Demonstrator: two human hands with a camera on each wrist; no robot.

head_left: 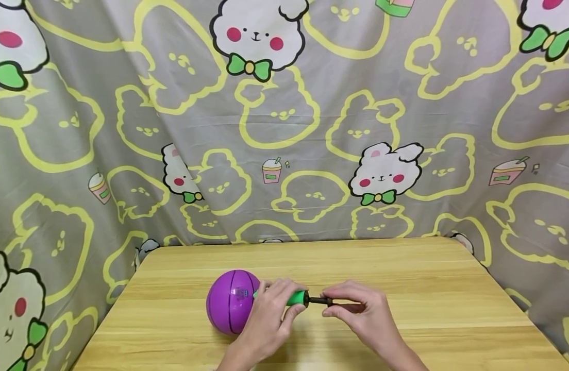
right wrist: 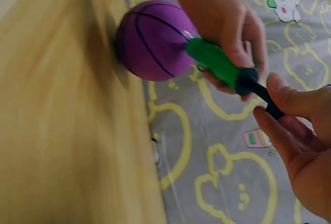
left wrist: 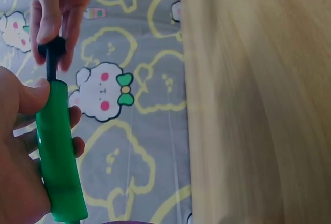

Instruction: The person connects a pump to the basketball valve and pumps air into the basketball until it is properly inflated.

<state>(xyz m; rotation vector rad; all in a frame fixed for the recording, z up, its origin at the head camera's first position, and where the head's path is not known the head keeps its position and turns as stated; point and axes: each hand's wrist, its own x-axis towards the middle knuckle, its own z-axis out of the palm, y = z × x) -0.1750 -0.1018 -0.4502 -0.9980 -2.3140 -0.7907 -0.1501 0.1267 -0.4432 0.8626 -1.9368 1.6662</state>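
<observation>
A purple ball (head_left: pixel 229 304) with dark seam lines sits on the wooden table, left of both hands. My left hand (head_left: pixel 271 317) grips the green barrel of a hand pump (left wrist: pixel 61 151), its fingers wrapped round it. The pump's front end meets the ball's side in the right wrist view; whether a needle is inside the ball is hidden. At the other end, my right hand (head_left: pixel 365 314) pinches the black handle (right wrist: pixel 273 111) between thumb and fingers. A short length of black rod shows between barrel and handle.
The wooden table (head_left: pixel 405 273) has rounded far corners. A grey curtain (head_left: pixel 289 129) printed with yellow outlines and white cartoon animals hangs behind it and along both sides.
</observation>
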